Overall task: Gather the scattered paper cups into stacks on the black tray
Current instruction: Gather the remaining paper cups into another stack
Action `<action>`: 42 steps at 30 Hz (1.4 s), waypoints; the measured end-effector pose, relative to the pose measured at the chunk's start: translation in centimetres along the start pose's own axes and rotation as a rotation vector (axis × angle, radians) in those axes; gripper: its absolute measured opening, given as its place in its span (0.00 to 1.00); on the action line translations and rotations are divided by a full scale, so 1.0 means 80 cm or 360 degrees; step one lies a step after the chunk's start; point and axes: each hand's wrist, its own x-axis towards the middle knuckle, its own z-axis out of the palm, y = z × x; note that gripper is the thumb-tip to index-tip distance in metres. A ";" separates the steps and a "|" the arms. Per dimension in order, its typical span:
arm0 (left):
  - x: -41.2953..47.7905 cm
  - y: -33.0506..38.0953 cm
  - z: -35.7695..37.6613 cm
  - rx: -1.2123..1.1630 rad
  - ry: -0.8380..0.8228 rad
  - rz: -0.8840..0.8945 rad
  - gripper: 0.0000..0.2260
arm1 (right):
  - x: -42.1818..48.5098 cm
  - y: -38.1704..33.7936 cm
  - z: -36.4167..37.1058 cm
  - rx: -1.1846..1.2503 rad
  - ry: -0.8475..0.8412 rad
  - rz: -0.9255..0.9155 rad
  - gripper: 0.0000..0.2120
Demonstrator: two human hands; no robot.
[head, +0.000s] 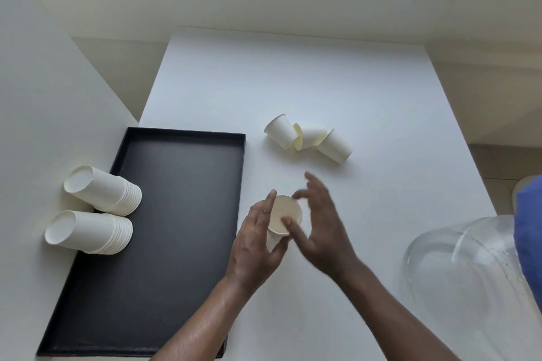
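My left hand [255,243] grips a white paper cup [285,215] upright, mouth up, just right of the black tray [164,272]. My right hand [321,226] hovers at the cup's rim with fingers spread; its thumb touches the rim. Three loose cups lie on their sides on the white table: one at the left [280,131], one in the middle [311,138], one at the right [334,146]. Two upside-down stacks of cups stand at the tray's left side, a farther stack [102,189] and a nearer stack [88,231].
A clear glass bowl [463,267] sits at the table's right front. A blue cloth or sleeve [529,228] shows at the right edge. A white wall [44,97] borders the tray's left side. The table's far edge [293,35] meets a pale floor.
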 end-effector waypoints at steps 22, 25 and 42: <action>-0.007 0.007 0.007 0.0005 -0.0043 0.0027 0.39 | 0.091 0.071 -0.064 -0.0006 0.0416 0.0778 0.30; -0.007 0.008 0.010 -0.0027 -0.0033 0.0003 0.40 | 0.049 0.012 -0.063 0.0463 0.0545 0.0395 0.28; -0.011 0.008 0.018 -0.0113 -0.0043 -0.0153 0.48 | -0.040 0.004 0.010 -0.0230 -0.0193 0.0052 0.39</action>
